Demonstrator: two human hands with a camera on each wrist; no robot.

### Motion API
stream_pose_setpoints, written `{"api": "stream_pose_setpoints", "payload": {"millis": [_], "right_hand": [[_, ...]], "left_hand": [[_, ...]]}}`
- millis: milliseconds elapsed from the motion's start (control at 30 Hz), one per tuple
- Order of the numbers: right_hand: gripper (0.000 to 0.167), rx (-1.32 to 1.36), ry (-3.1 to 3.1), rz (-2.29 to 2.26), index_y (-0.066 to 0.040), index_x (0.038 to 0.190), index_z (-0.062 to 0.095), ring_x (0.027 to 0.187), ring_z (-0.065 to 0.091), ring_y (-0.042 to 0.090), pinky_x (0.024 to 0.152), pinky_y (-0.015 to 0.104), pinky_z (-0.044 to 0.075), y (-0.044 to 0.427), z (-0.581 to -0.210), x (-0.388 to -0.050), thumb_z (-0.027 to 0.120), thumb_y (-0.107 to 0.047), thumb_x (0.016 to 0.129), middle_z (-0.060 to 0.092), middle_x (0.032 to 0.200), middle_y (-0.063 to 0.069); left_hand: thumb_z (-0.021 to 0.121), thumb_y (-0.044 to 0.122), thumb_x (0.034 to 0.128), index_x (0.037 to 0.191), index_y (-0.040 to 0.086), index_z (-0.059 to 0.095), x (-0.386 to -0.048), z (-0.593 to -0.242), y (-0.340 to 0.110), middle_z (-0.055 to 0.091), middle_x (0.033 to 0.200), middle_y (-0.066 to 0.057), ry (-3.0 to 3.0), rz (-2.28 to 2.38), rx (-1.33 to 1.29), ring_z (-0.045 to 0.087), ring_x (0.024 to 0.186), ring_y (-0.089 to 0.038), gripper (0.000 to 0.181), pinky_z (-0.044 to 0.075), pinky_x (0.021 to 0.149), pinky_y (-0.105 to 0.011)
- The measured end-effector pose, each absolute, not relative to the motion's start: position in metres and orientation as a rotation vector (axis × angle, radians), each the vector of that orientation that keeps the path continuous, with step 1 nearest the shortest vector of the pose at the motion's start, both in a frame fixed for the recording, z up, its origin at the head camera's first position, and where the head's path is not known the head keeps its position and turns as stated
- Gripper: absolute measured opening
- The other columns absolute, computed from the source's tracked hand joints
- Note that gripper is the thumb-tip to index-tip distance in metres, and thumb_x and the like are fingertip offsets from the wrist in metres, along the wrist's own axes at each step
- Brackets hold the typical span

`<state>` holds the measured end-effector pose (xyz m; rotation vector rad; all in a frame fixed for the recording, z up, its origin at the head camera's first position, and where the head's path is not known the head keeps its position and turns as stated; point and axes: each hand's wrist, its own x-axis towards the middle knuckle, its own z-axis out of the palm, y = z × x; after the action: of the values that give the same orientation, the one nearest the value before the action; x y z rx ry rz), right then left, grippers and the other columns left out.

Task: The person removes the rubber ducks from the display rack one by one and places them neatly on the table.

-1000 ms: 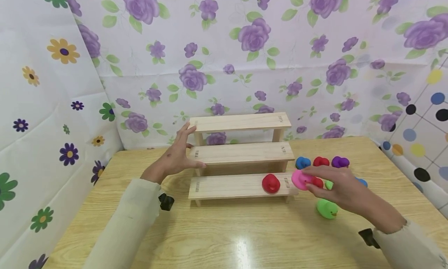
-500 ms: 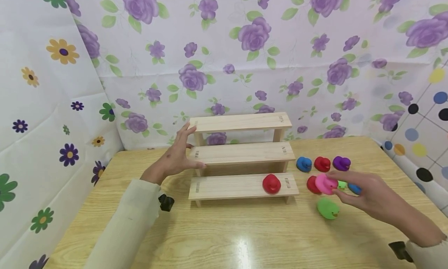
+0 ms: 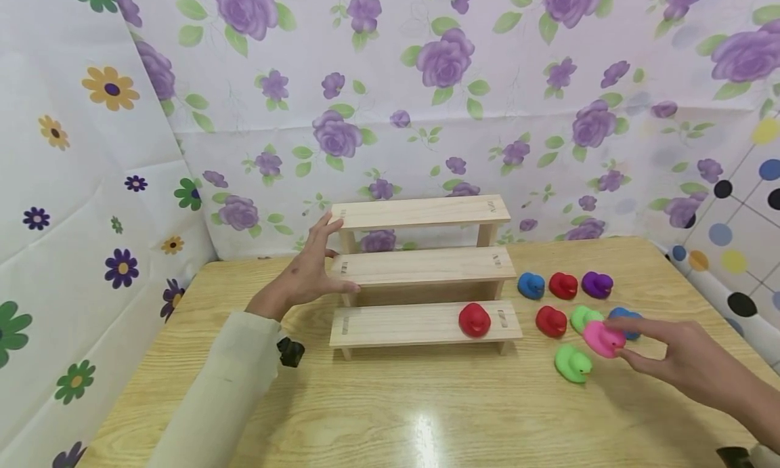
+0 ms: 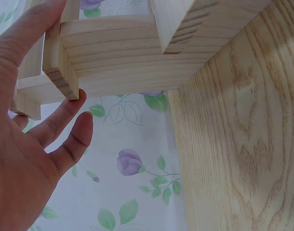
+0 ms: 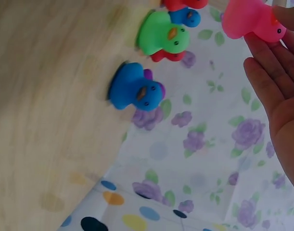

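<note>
A three-tier wooden stand (image 3: 420, 268) stands on the table, and a red rubber duck (image 3: 474, 320) sits at the right of its lowest step. My left hand (image 3: 302, 273) grips the stand's left end; in the left wrist view the thumb and a finger (image 4: 75, 96) lie against opposite edges of a board. My right hand (image 3: 688, 363) pinches a pink rubber duck (image 3: 603, 339) between thumb and fingers, right of the stand. Behind that duck are a green duck (image 3: 585, 317) and a blue duck (image 3: 623, 321), both partly covered. A second green duck (image 3: 572, 364) lies nearer the front.
Another red duck (image 3: 551, 321) is on the table just right of the stand. Farther back, a blue duck (image 3: 531, 286), a red duck (image 3: 563, 286) and a purple duck (image 3: 597, 284) form a row. Flowered cloth (image 3: 396, 82) hangs behind the table (image 3: 341, 407).
My right hand has carried the pink duck rightward and a little toward the front, away from the lowest step, uncovering the red duck behind. My left hand stays in place.
</note>
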<state>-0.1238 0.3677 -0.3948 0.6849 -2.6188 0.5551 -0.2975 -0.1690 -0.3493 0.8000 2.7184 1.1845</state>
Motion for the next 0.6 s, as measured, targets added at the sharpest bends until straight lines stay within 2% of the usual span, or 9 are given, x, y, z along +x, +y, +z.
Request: {"api": "stream_pose_setpoints", "payload": {"millis": [67,133,200,267,300,400,467,600], "right_hand": [[0.056,0.679,-2.628,0.553,-0.017,0.114,0.074,0.047,0.011,-0.016,0.041,0.013,0.028,0.372,-0.399,-0.122,0.089,0.003,0.064,0.075,0.095,0.007],[0.054,0.657,-2.665,0.509,-0.016,0.113,0.074,0.050,0.032,-0.018,0.046,0.012,0.036,0.378,-0.402,-0.121,0.090,-0.001,0.064,0.076,0.096,0.005],[0.050,0.624,-2.720,0.472,-0.016,0.112,0.074,0.063,0.051,-0.014,0.054,0.014,0.044,0.383,-0.405,-0.122,0.091,-0.006,0.066,0.076,0.099,0.004],[0.047,0.590,-2.784,0.440,-0.015,0.112,0.075,0.082,0.063,-0.004,0.063,0.019,0.051,0.387,-0.409,-0.122,0.091,-0.011,0.068,0.076,0.101,0.007],[0.045,0.577,-2.816,0.432,-0.014,0.111,0.075,0.093,0.066,0.002,0.067,0.020,0.053,0.389,-0.411,-0.122,0.091,-0.013,0.069,0.076,0.103,0.006],[0.043,0.563,-2.857,0.443,-0.012,0.110,0.075,0.093,0.066,0.001,0.070,0.024,0.056,0.392,-0.418,-0.122,0.090,-0.013,0.070,0.076,0.103,0.006],[0.042,0.557,-2.877,0.456,-0.012,0.110,0.075,0.092,0.067,0.003,0.071,0.032,0.058,0.393,-0.422,-0.122,0.090,-0.014,0.071,0.076,0.103,0.006],[0.039,0.512,-2.954,0.497,-0.010,0.111,0.074,0.093,0.071,0.016,0.073,0.048,0.057,0.395,-0.426,-0.122,0.088,-0.017,0.075,0.075,0.103,0.007]], "left_hand": [[0.090,0.024,0.0764,0.161,0.020,0.006,-0.297,-0.349,-0.169,-0.019,0.165,0.002,2.719,1.182,0.801,0.047,0.129,-0.037,0.119,0.051,0.091,-0.051],[0.089,0.024,0.0765,0.161,0.020,0.006,-0.297,-0.349,-0.169,-0.018,0.165,0.001,2.720,1.181,0.803,0.047,0.129,-0.037,0.119,0.051,0.091,-0.051],[0.089,0.024,0.0765,0.161,0.020,0.006,-0.297,-0.349,-0.169,-0.018,0.165,0.000,2.720,1.184,0.804,0.047,0.129,-0.037,0.119,0.052,0.091,-0.051],[0.089,0.024,0.0764,0.161,0.020,0.006,-0.297,-0.348,-0.169,-0.018,0.165,-0.001,2.721,1.183,0.802,0.047,0.129,-0.037,0.119,0.052,0.090,-0.051],[0.089,0.024,0.0765,0.161,0.020,0.006,-0.297,-0.348,-0.169,-0.018,0.165,0.000,2.720,1.183,0.800,0.047,0.129,-0.037,0.119,0.052,0.090,-0.050],[0.089,0.024,0.0767,0.161,0.020,0.006,-0.296,-0.348,-0.169,-0.019,0.165,0.002,2.721,1.178,0.792,0.047,0.129,-0.036,0.119,0.052,0.090,-0.050],[0.089,0.024,0.0768,0.161,0.021,0.006,-0.296,-0.348,-0.169,-0.019,0.164,0.003,2.722,1.175,0.790,0.047,0.129,-0.036,0.119,0.052,0.089,-0.049],[0.089,0.025,0.0769,0.161,0.021,0.006,-0.296,-0.348,-0.168,-0.019,0.164,0.003,2.721,1.176,0.794,0.047,0.129,-0.036,0.119,0.053,0.089,-0.049]]}}
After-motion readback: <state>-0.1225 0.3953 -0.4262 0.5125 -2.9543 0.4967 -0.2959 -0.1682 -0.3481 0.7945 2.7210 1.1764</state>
